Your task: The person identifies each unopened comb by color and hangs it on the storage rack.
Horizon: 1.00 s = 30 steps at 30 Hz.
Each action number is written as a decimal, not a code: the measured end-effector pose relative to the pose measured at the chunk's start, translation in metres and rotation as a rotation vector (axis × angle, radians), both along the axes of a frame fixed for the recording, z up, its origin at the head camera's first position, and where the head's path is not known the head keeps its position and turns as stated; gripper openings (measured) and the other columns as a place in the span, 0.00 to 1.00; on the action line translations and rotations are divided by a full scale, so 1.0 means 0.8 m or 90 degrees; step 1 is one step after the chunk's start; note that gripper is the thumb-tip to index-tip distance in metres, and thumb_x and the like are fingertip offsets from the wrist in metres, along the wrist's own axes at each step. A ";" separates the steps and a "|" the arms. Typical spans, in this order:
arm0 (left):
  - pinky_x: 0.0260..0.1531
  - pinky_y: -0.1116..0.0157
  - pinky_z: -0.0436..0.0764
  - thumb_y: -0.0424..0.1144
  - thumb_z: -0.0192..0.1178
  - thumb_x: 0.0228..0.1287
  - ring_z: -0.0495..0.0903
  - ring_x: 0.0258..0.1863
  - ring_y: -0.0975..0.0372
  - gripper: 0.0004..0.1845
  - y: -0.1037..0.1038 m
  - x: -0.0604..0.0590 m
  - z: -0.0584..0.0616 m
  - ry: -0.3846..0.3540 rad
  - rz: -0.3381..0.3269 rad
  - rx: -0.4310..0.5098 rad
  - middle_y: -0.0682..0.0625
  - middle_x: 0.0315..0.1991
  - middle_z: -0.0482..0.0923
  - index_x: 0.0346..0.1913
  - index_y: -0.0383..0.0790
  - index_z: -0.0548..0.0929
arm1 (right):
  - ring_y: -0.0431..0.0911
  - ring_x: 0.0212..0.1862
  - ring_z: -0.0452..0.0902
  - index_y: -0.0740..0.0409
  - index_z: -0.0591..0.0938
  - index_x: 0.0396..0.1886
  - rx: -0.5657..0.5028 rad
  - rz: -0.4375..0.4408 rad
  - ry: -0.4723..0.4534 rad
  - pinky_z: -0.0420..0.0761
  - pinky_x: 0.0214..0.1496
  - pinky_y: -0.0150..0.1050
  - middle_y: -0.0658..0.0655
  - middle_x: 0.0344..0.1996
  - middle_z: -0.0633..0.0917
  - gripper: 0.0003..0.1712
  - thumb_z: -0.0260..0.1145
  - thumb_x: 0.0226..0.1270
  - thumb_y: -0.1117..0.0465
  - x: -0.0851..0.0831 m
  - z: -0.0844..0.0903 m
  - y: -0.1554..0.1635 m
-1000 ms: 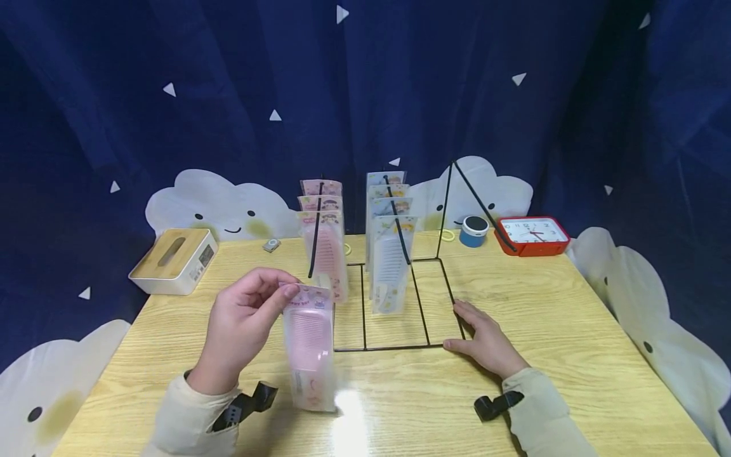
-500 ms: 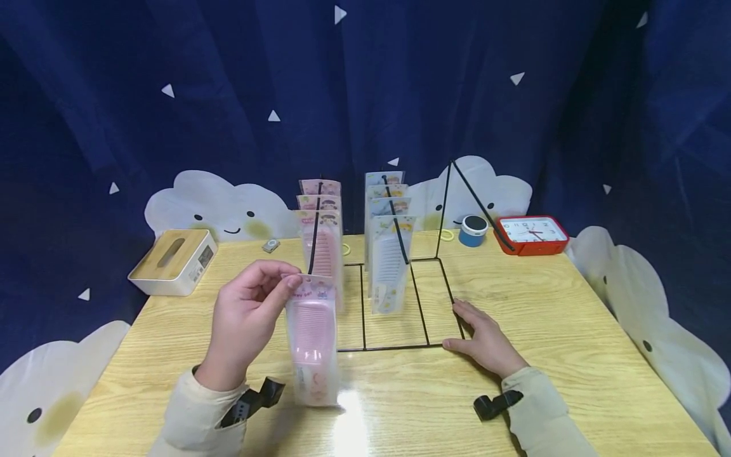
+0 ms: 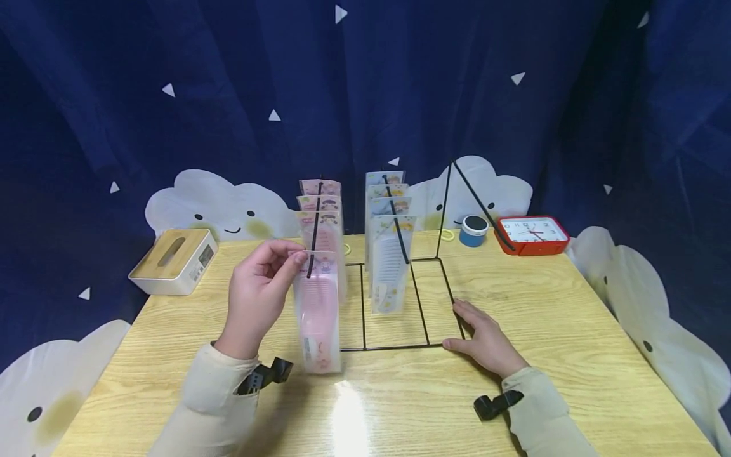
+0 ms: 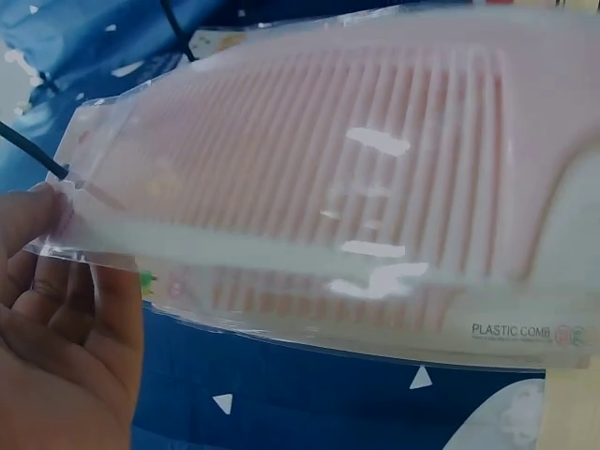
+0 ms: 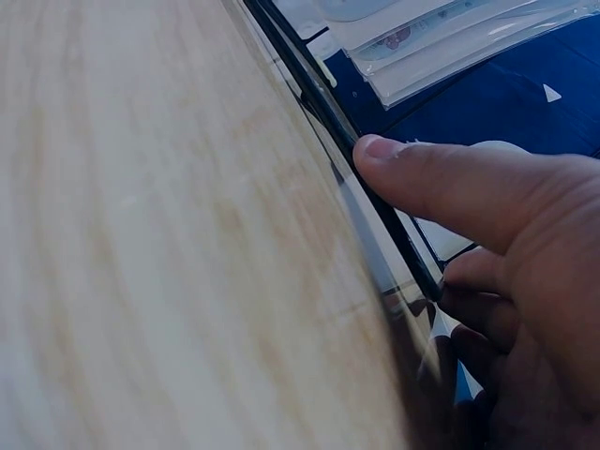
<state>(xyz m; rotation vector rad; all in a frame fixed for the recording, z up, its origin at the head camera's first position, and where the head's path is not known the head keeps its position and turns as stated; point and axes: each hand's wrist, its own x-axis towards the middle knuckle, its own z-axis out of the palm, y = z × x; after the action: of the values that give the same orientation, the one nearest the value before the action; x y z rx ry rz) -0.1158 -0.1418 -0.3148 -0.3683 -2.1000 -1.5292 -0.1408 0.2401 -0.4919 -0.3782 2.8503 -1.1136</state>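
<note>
Pink comb packet (image 3: 318,311) pinched by left hand (image 3: 259,292); three pink, four white hanging.

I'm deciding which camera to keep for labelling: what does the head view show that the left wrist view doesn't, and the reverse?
Only the head view shows the right hand resting on the wire rack's base, the other packaged combs hanging on the rack, the clock, the tissue box and the table. Only the left wrist view shows the comb's teeth close up and the words "PLASTIC COMB". Both show the left hand pinching the top of the pink comb pack at a black rod.
</note>
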 end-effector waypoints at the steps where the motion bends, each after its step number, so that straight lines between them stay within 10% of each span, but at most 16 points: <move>1: 0.26 0.72 0.75 0.33 0.65 0.68 0.75 0.27 0.63 0.05 0.000 -0.004 -0.001 0.000 0.001 -0.001 0.53 0.34 0.83 0.42 0.33 0.85 | 0.64 0.76 0.51 0.66 0.64 0.75 -0.001 0.000 0.000 0.56 0.71 0.65 0.65 0.76 0.62 0.54 0.77 0.57 0.45 0.000 0.000 0.000; 14: 0.28 0.72 0.73 0.41 0.63 0.71 0.74 0.29 0.62 0.10 -0.002 -0.044 0.001 0.005 0.030 -0.039 0.47 0.37 0.84 0.44 0.36 0.85 | 0.64 0.76 0.51 0.67 0.64 0.75 -0.006 0.009 0.001 0.57 0.71 0.66 0.65 0.76 0.62 0.54 0.77 0.57 0.45 0.000 -0.003 -0.002; 30: 0.32 0.70 0.75 0.42 0.63 0.71 0.77 0.33 0.63 0.11 0.001 -0.050 0.001 0.003 0.041 -0.050 0.50 0.42 0.86 0.47 0.38 0.85 | 0.64 0.76 0.51 0.67 0.63 0.75 -0.005 0.006 0.000 0.57 0.71 0.65 0.65 0.76 0.62 0.55 0.77 0.57 0.45 0.000 -0.003 -0.002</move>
<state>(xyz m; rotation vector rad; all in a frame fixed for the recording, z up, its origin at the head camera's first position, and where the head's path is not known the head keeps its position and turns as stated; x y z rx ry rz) -0.1557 -0.1411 -0.3144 -0.3285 -2.1519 -1.4100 -0.1408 0.2387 -0.4940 -0.3911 2.8419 -1.1237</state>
